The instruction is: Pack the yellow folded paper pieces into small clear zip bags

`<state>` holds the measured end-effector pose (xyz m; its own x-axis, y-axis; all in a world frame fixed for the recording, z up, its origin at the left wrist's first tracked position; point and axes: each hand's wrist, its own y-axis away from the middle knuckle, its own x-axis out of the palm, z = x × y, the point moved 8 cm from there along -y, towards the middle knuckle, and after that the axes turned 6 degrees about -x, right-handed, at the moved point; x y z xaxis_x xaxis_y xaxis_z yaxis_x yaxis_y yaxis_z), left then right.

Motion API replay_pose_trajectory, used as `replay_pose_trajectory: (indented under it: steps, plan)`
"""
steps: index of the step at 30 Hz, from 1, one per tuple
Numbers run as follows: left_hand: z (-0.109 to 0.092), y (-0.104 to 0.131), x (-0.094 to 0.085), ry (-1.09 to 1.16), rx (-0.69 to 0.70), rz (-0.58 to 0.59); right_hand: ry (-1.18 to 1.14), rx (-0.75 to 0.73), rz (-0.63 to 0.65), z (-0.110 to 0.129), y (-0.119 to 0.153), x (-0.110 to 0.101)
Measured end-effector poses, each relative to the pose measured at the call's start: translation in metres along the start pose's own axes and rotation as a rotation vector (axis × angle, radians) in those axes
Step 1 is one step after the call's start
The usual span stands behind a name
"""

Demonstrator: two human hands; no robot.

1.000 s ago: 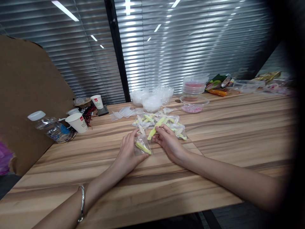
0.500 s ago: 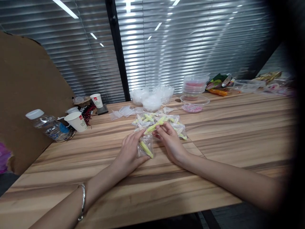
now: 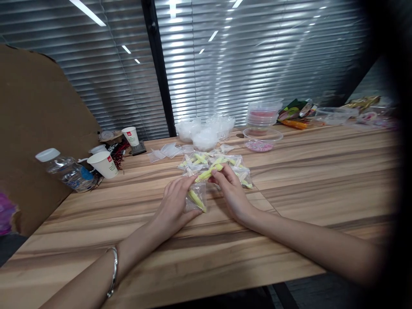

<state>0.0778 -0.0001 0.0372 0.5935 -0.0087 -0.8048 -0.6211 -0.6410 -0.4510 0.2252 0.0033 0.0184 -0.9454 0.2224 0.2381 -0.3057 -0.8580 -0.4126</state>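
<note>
My right hand (image 3: 232,192) pinches a yellow-green strip (image 3: 206,174) between thumb and fingers. The strip's left end reaches the fingertips of my left hand (image 3: 175,199). That hand's fingers and thumb close on a clear plastic bag (image 3: 199,199) with another yellow-green piece inside, its lower end by the thumb. Just behind the hands lies a pile of clear bags (image 3: 240,165) holding similar yellow-green pieces.
Behind the pile stand white-filled clear bags (image 3: 204,137), with flat empty bags (image 3: 169,150) left of them. A round tub (image 3: 262,139) with pink bits sits back right. Paper cups (image 3: 104,164) and a bottle (image 3: 72,174) stand left on the wooden table (image 3: 206,262).
The bag and the piece in it have shifted slightly left. The fingers of my right hand have moved a little on the strip.
</note>
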Motion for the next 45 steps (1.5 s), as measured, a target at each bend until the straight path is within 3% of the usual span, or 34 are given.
replay_pose_trajectory:
  steps: [9,18,27,36,42,45]
  plan:
    - [0.006,-0.002,0.001,-0.079,-0.025,-0.023,0.058,-0.019,0.008,0.001,-0.001,-0.002]
    - [0.003,-0.001,0.0,-0.052,0.035,-0.029,0.208,-0.07,0.071,0.013,-0.003,0.002]
    - [-0.007,0.003,-0.002,-0.048,0.124,-0.015,0.222,0.045,0.231,-0.004,0.0,0.011]
    - [-0.007,0.005,-0.004,-0.036,0.136,-0.037,0.217,0.074,0.268,-0.005,0.001,0.013]
    - [-0.008,0.005,-0.006,-0.008,0.166,-0.056,0.17,0.1,0.419,-0.006,0.008,0.027]
    - [-0.009,0.006,-0.006,0.002,0.177,-0.058,0.153,0.119,0.397,-0.007,0.008,0.027]
